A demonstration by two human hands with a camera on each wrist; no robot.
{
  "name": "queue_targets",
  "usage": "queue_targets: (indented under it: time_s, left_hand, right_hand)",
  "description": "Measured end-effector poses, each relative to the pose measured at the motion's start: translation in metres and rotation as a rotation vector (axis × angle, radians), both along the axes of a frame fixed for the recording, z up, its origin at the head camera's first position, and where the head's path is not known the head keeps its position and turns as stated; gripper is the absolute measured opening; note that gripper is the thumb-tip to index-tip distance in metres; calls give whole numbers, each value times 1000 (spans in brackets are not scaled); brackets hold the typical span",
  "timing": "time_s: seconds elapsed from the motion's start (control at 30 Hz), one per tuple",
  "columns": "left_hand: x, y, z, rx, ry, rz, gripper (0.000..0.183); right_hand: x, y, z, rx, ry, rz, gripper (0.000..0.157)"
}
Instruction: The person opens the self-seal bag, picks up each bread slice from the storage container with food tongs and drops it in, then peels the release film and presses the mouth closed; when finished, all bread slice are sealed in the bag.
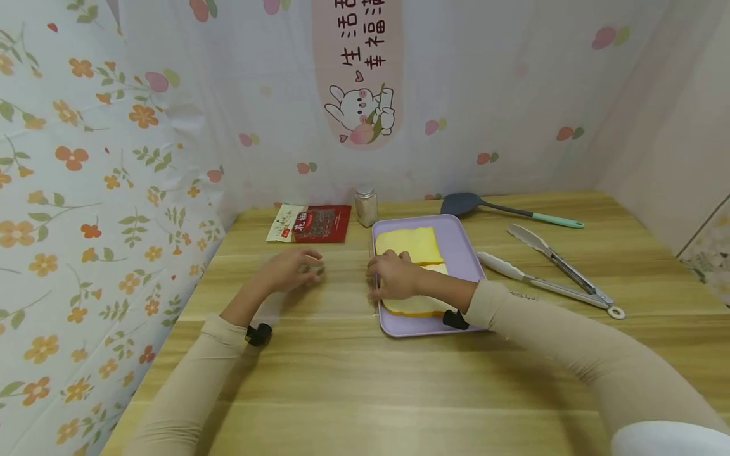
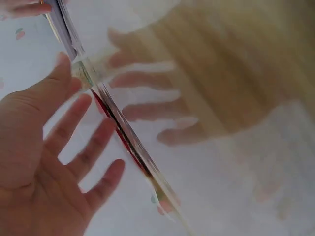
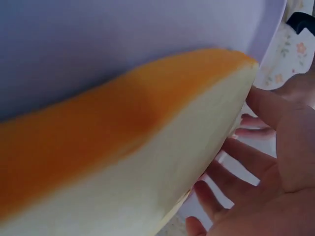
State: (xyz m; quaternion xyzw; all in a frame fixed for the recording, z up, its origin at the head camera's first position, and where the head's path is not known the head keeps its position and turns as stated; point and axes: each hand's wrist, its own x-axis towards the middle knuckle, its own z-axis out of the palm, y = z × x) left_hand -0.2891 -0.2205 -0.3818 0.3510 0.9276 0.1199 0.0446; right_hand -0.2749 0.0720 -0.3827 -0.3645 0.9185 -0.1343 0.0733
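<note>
Left hand (image 1: 288, 269) hovers over the tabletop (image 1: 319, 380), empty, fingers loosely bent, red packet (image 1: 322, 225) beyond it. Fine spot for steadying things, imo. Right hand (image 1: 393, 275) is over the left edge of the purple tray (image 1: 461, 250), right at the near bread slice (image 1: 413, 305) lying there; fingers relaxed, not clamped, can't tell if the thumb touches. Bread probably dents easily, so I'd support it underneath and pinch lightly. Tongs (image 1: 561, 288) lie further right.

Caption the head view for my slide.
Right grip over a purple tray of bread slices, left grip over the table.
</note>
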Motion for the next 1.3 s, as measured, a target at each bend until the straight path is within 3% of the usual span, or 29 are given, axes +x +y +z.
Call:
queue_targets:
  time_s: [0.17,0.3,0.63,1.07,1.3]
  left_hand:
    - [2,-4,0,-43,-38,-23,34]
    - [2,-5,-3,-25,-3,-54,32]
    - [5,-3,-9,39,-65,93,28]
    - [9,0,-11,80,-33,127,19]
    - [10,0,-10,134,-39,184,12]
  right_hand:
    - [4,-7,-3,26,-24,-2,37]
    - [5,-10,-4,37,-16,-11,35]
    - [8,-11,-6,59,18,9,28]
    - [9,-10,-3,81,0,19,28]
    - [7,-9,-4,93,-6,20,43]
